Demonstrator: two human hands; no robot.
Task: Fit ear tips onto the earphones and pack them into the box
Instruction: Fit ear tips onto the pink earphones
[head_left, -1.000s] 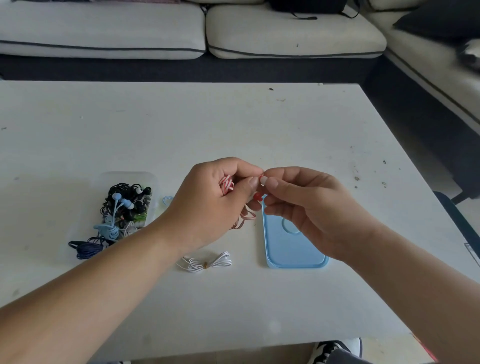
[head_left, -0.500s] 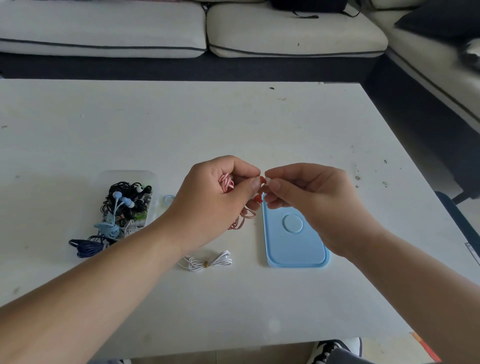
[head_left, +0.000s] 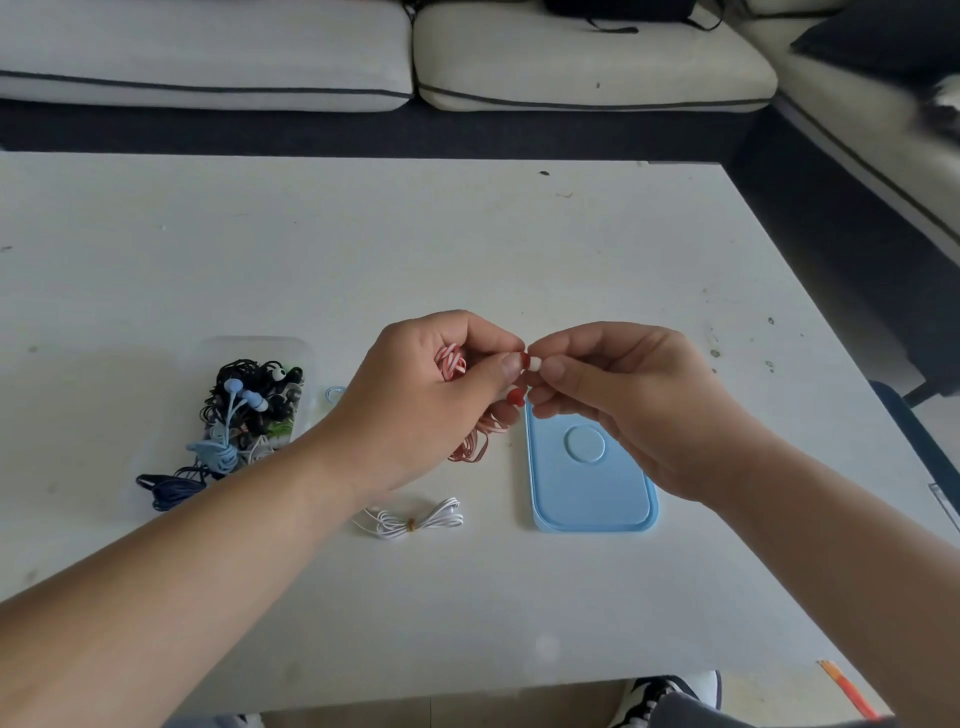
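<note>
My left hand (head_left: 431, 395) grips a pair of red-and-white earphones (head_left: 451, 361) above the table; one red earbud sits between its thumb and forefinger, a second red earbud (head_left: 515, 397) hangs just below, and the cable loops (head_left: 472, 441) down to the table. My right hand (head_left: 623, 400) pinches a small white ear tip (head_left: 534, 363) right against the upper red earbud. A clear box (head_left: 291, 353) at the left holds several tangled black, blue and green earphones (head_left: 249, 410). Its blue lid (head_left: 589, 478) lies under my right hand.
A coiled white earphone cable (head_left: 410, 519) tied in the middle lies near the table's front. A dark blue cable (head_left: 171, 488) trails out of the box at the left. A pale sofa (head_left: 571, 57) runs behind the white table (head_left: 363, 249).
Both hands stayed together above the lid with small finger shifts. The white ear tip shows more clearly against the red earbud now.
</note>
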